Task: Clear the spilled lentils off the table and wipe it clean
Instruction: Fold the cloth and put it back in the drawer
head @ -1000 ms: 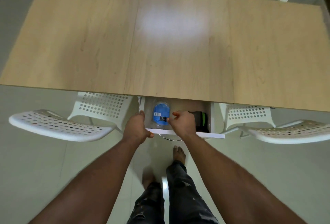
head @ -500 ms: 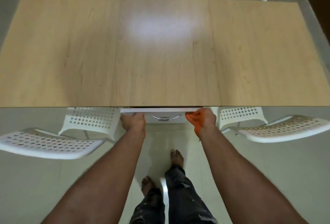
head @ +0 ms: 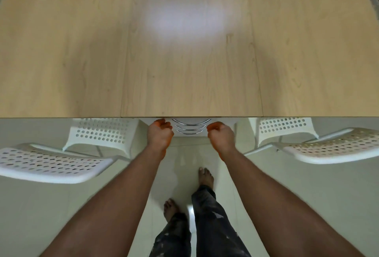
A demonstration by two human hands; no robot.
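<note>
Though no lentils show on the counter (head: pixel 184 62), wiping looks done: drawer (head: pixel 190 128) beneath its near edge closed; left hand (head: pixel 160 135) and right hand (head: pixel 221 136), grip loosely curled, empty.

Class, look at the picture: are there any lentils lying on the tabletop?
No, the wooden tabletop shows only bare wood grain and a patch of reflected light, with no lentils on it.

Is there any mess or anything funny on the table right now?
No mess shows on the table: no lentils, only a bright patch of reflected light. The drawer under its edge looks shut. One odd thing: the fingertips of both hands look orange.
</note>
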